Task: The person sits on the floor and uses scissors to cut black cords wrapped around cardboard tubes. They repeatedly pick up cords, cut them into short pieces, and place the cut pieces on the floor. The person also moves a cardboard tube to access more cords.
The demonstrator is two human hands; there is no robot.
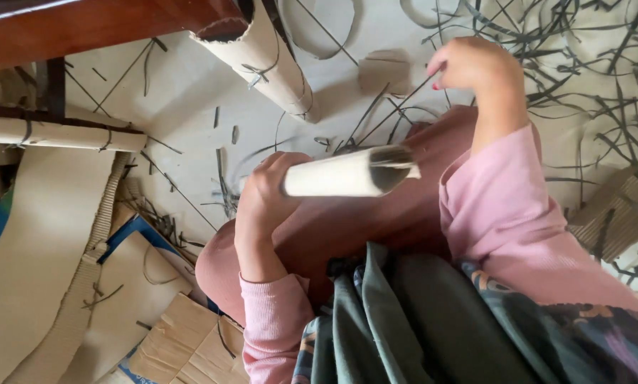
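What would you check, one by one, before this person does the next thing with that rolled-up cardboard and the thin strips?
1. Left hand gripping the cardboard roll: ok.
2. Roll wound tight, layers not springing open at its end: ok.
3. Right hand holding a thin dark strip: cannot tell; fingers are closed, the strip is hard to trace.
4. More strips lying close on the floor: ok.
5. Roll already tied: not ok; no strip wraps it, unlike the tied roll nearby.

Three rolled cardboard tubes: one held (347, 173), one bound on the floor (258, 53), one (left) (56, 133); two hands.
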